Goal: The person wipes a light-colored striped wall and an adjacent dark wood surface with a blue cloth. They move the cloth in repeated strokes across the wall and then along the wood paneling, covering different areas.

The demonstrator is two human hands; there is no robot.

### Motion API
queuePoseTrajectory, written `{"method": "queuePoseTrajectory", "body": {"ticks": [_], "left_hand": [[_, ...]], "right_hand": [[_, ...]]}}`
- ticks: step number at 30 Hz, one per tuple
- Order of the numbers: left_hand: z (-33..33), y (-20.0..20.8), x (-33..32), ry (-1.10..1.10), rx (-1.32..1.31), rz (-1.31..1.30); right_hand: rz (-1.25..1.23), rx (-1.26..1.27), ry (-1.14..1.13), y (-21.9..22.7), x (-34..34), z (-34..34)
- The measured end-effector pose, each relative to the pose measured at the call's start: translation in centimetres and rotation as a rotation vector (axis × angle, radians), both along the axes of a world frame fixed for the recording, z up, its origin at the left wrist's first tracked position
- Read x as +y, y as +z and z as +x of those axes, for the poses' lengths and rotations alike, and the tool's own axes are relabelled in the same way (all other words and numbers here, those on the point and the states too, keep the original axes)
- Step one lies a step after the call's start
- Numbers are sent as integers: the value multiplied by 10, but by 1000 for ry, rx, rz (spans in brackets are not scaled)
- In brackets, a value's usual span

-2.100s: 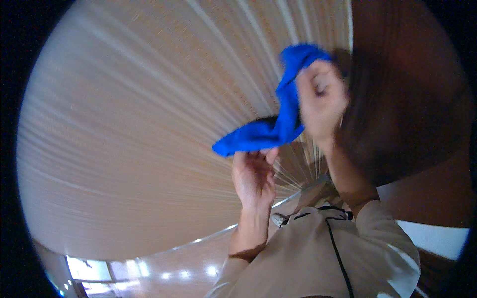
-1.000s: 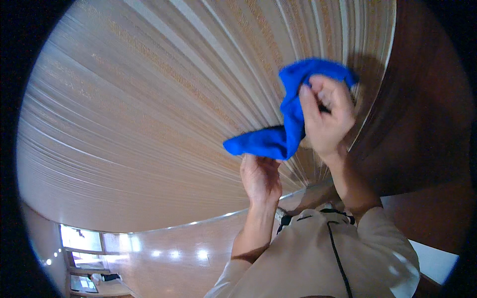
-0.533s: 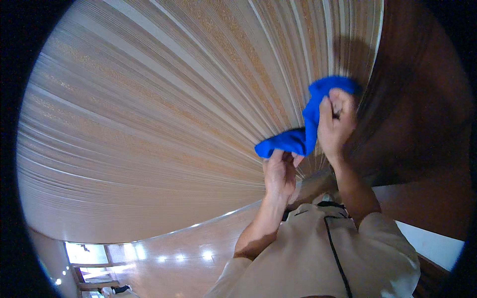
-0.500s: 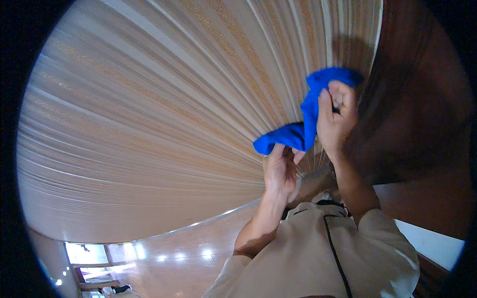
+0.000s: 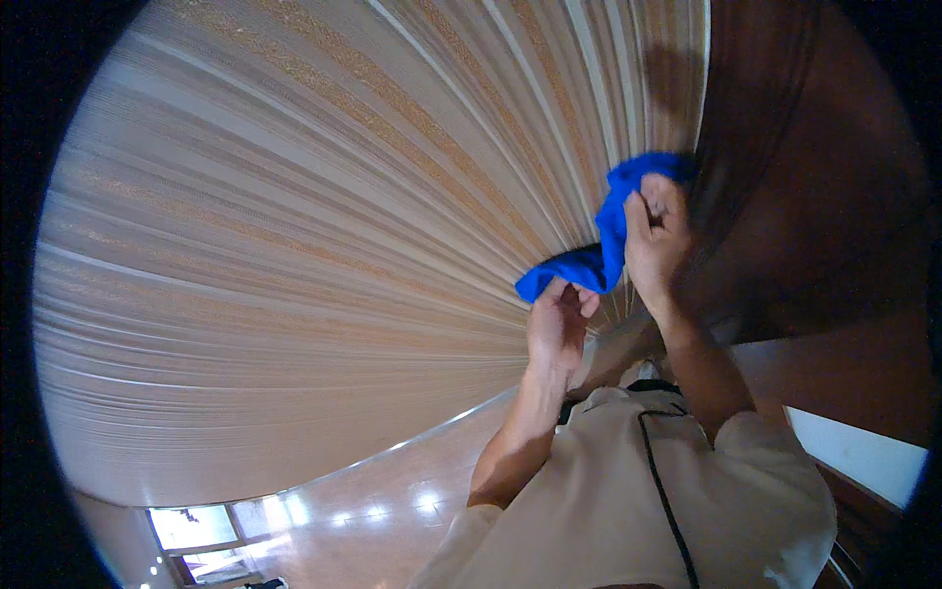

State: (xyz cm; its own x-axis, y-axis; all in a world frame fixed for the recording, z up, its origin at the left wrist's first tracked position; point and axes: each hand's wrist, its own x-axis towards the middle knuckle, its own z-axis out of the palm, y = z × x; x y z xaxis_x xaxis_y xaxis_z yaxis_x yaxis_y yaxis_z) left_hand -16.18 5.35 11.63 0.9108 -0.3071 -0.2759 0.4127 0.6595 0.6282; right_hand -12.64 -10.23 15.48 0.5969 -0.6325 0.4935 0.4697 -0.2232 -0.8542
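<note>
A bright blue cloth (image 5: 610, 239) stretches between my two hands, against a wall covering with beige, white and gold stripes (image 5: 392, 196). My left hand (image 5: 561, 319) has its fingers curled at the cloth's lower left end. Higher and to the right, my right hand (image 5: 659, 231) is closed on the cloth's upper end, with the fingers bent and the thumb toward the left. The upper end of the cloth lies close to the border between the striped surface and a dark brown panel (image 5: 814, 196). My palms hide parts of the cloth.
The dark brown panel rises along the right side. Below the striped wall lies a shiny floor (image 5: 363, 520) with light reflections. At the lower left is a bright window or doorway (image 5: 193, 528). A white surface (image 5: 859, 454) shows at the lower right.
Both hands stay on the cloth. My right hand and the upper end of the cloth have moved slightly down and left; the lower left end has shifted slightly right. The view has shifted a little.
</note>
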Motion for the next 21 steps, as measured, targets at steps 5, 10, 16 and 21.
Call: {"method": "queuePoseTrajectory", "body": {"ticks": [5,10,16,21], "left_hand": [[4,-10,-7,18,18,77],[12,-58,14,40,356,163],[3,-60,5,-52,110,16],[2,-80,6,9,164,131]], "right_hand": [[-241,-115,71,-8,15,0],[-241,-34,115,-58,20,-5],[-251,101,-137,-37,-9,-8],[-343,-8,76,-41,41,-26]]}}
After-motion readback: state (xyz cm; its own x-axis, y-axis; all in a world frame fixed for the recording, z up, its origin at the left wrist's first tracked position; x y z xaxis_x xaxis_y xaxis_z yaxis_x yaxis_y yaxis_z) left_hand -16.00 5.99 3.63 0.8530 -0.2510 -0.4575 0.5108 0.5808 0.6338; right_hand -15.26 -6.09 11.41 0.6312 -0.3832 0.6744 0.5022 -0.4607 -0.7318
